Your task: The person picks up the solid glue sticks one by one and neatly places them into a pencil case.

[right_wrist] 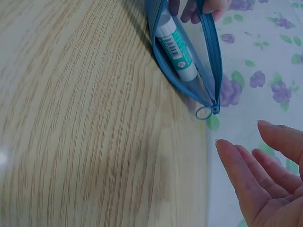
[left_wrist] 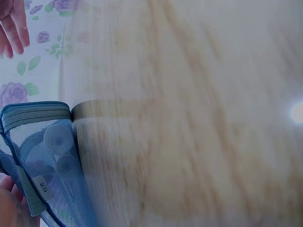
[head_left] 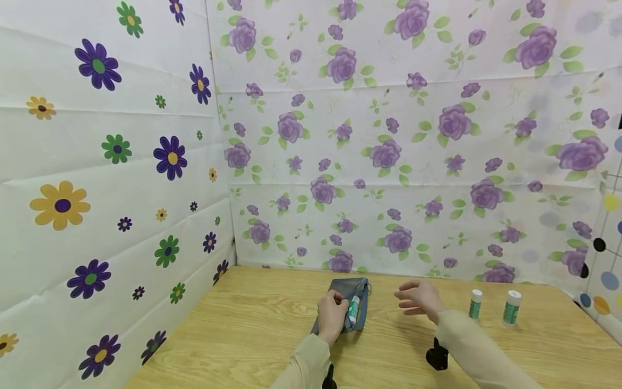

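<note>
My left hand (head_left: 331,317) grips the edge of a blue mesh zip pouch (head_left: 346,285) and holds its mouth apart. Inside the unzipped opening lies a glue stick (right_wrist: 176,47) with a green label and white ends. Through the mesh in the left wrist view, round pale ends show inside the pouch (left_wrist: 61,165). To the right of the pouch, my right hand (head_left: 421,299) hovers over the table with fingers extended and nothing in them. Beyond its wrist stand a smaller glue stick (head_left: 475,304) and a larger glue stick (head_left: 512,308), both upright with white caps.
The wood-grain table (head_left: 233,335) meets a rose-patterned cloth (head_left: 301,216) at its back edge. On the left hangs a white cloth with daisies (head_left: 116,194). A black wrist mount (head_left: 437,355) sits beneath my right sleeve.
</note>
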`<state>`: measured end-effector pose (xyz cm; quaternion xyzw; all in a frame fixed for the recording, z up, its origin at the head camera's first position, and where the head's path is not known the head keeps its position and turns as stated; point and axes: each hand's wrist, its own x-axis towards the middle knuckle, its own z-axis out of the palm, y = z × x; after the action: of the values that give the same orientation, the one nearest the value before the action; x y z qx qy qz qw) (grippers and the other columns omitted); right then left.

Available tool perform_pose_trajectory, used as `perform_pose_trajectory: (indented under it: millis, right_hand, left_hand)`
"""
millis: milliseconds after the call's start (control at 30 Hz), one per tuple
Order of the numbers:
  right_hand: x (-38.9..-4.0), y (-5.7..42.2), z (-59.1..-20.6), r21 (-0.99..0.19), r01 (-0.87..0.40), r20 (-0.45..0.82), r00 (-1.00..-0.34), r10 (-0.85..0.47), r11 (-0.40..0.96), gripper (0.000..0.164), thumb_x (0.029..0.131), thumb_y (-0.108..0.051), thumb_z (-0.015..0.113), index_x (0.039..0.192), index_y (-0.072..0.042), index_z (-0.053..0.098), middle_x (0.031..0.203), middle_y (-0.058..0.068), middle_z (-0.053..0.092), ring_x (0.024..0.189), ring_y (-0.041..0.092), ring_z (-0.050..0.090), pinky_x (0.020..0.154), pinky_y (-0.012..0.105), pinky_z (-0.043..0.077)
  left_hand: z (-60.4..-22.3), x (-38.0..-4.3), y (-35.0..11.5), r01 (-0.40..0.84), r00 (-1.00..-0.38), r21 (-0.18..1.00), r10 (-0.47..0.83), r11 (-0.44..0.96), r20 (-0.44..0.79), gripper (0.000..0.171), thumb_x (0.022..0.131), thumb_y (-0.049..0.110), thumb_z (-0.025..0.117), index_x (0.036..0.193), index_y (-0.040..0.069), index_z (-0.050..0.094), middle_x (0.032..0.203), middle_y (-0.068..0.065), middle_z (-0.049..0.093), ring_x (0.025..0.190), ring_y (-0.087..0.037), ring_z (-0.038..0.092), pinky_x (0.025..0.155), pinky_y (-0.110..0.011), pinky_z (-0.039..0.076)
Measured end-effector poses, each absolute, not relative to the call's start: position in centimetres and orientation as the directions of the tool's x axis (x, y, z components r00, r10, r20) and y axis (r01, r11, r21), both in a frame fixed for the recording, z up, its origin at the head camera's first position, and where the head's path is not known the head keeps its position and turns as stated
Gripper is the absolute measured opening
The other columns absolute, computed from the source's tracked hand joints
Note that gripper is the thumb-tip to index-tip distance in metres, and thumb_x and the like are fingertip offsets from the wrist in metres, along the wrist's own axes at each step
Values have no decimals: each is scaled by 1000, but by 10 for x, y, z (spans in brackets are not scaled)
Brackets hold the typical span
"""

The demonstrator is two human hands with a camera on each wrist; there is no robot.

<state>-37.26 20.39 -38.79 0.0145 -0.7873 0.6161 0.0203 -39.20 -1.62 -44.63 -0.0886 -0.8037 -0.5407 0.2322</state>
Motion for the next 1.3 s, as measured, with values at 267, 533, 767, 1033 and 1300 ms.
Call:
perform_pose_trajectory:
  millis: [267,533,767,1033,1300]
  right_hand:
    - [-370,220,-392,-961,-51,52,-999,-2,271,34,84,-6,63,108,15,49,95,23,60,84,39,60,63,40,50]
    - [-370,235,-398,-960,-52,56,-998,8,273,40,83,-10,65,110,14,48,97,25,60,86,41,59,63,41,50]
    - [-367,244,-396,-955,-57,57,-998,-7,293,41,84,-10,63,112,15,46,96,24,60,86,39,59,64,41,50]
    - [-363,257,-395,-961,-45,50,-999,10,274,40,84,-9,63,111,14,46,96,20,60,85,38,60,65,41,50]
    - [-359,261,-395,-961,-42,43,-999,1,273,41,84,-11,65,111,14,47,96,21,60,85,38,60,65,41,50]
  left_hand:
    - [-448,-392,-16,396,-874,827,-112,399,473,10,82,-1,60,76,6,58,63,2,48,47,-10,43,44,-27,37]
    - [-448,-392,-16,387,-880,833,-112,396,462,10,82,-1,60,75,7,58,63,2,49,47,-10,43,44,-26,37]
    - [-449,-393,-16,401,-869,822,-115,404,481,10,81,-1,59,75,6,58,63,2,49,47,-10,42,44,-27,37]
    - [-449,-395,-16,407,-866,823,-120,397,486,12,80,-3,60,74,6,57,62,2,48,48,-10,42,45,-27,37]
    - [-449,-394,-17,405,-871,828,-112,388,478,11,82,-1,59,75,7,57,62,2,48,47,-10,42,44,-27,36]
